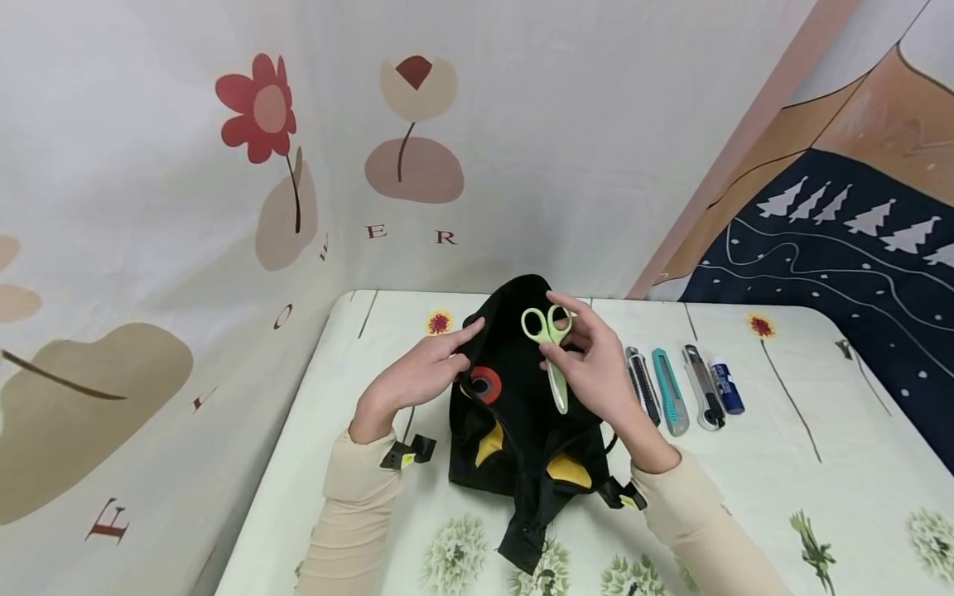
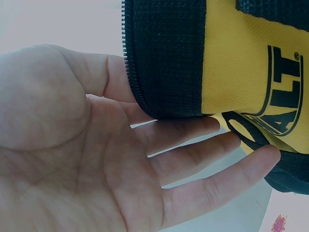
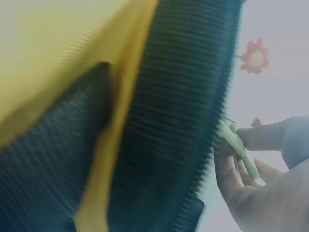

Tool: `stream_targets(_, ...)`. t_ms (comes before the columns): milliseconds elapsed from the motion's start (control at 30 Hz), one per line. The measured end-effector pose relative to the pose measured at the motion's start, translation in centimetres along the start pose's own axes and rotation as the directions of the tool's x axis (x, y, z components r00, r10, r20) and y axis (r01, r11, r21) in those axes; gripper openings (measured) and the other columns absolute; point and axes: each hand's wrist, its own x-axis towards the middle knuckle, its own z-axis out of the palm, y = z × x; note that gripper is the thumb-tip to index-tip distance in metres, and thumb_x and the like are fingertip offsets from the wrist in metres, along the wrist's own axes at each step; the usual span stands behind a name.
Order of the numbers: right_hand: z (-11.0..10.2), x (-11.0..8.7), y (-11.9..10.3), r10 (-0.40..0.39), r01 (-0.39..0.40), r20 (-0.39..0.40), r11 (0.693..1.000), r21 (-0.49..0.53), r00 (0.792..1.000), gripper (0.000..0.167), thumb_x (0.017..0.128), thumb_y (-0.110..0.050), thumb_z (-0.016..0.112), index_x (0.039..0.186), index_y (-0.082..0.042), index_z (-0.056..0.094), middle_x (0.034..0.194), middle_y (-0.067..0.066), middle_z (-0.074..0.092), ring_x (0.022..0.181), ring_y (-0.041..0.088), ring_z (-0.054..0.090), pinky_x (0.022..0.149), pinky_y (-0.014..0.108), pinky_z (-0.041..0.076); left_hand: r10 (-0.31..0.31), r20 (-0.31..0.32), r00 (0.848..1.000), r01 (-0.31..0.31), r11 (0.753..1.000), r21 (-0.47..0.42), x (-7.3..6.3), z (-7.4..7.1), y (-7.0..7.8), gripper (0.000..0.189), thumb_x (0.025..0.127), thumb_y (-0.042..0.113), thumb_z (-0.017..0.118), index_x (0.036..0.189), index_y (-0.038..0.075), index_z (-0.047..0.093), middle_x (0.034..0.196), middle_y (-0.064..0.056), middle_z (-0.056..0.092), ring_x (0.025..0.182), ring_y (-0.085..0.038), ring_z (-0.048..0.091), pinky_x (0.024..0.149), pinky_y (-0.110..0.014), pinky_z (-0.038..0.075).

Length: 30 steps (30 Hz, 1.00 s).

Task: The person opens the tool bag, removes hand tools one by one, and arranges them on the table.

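A black tool bag [image 1: 531,430] with yellow patches and a red ring stands on the table, its top gaping. A black zip band and yellow cloth [image 2: 241,63] printed with black letters show in the left wrist view. My left hand [image 1: 417,374] touches the bag's left rim, index finger extended; its other fingers lie straight and spread below the zip edge. In my right hand [image 1: 592,360], light green scissors [image 1: 552,348] are pinched between thumb and fingers, handles up and pale blades down, above the bag's opening. The bag's inside is dark and cannot be made out.
Right of the bag lie a dark utility knife [image 1: 644,385], a teal utility knife [image 1: 670,391], a grey and black utility knife [image 1: 704,387] and a small blue tube [image 1: 727,386]. A flower-printed cloth [image 1: 879,513] covers the table. Printed curtains [image 1: 566,149] hang behind and left.
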Motion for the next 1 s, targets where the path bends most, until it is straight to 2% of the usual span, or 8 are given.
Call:
stream_targets(367,-3.0,-0.5,-1.1,-0.055,0.057,-0.092,0.998,0.027,0.994,0.073,0.094,0.026,0.068,0.161,0.001,0.055,0.109,0.015,0.062,0.083,0.016,0.074,0.072,0.032,0.066,0.004,-0.001,1.0,-0.004,1.0,-0.005,0.0,0.1,-0.1,0.068,0.111,0.013,0.037,0.178,0.016,0.025,0.058,0.009,0.029,0.052,-0.014,0.022,0.061,-0.033,0.03)
stream_targets(533,-4.6,-1.1,-1.4,-0.052,0.048,-0.121,0.998,-0.035,0.991,0.072,0.094,0.024,0.07,0.16,-0.002,0.057,0.108,0.014,0.063,0.088,0.011,0.075,0.074,0.028,0.065,0.008,-0.001,1.0,-0.008,1.0,-0.005,0.1,0.1,-0.1,0.068,0.111,0.013,0.037,0.178,0.015,0.025,0.058,0.009,0.03,0.052,-0.014,0.022,0.06,-0.032,0.03)
stream_targets(700,-6.6,-1.7,-1.8,-0.038,0.015,-0.162,0.99,-0.14,0.986,0.07,0.096,0.018,0.073,0.16,-0.007,0.059,0.109,0.012,0.064,0.095,0.005,0.073,0.081,0.018,0.061,0.003,-0.003,1.0,-0.003,1.0,0.0,0.2,0.2,0.0,0.068,0.112,0.013,0.037,0.178,0.016,0.025,0.058,0.009,0.031,0.052,-0.014,0.022,0.062,-0.033,0.031)
stream_targets(1000,-10.0,-2.7,-1.3,-0.032,-0.039,-0.223,0.951,-0.307,0.974,0.073,0.097,0.011,0.078,0.164,-0.012,0.056,0.112,0.009,0.064,0.098,-0.008,0.068,0.084,0.009,0.055,-0.003,-0.005,1.0,0.003,1.0,0.004,0.2,0.3,-0.1,0.068,0.111,0.014,0.038,0.178,0.016,0.025,0.058,0.009,0.034,0.052,-0.014,0.023,0.064,-0.035,0.033)
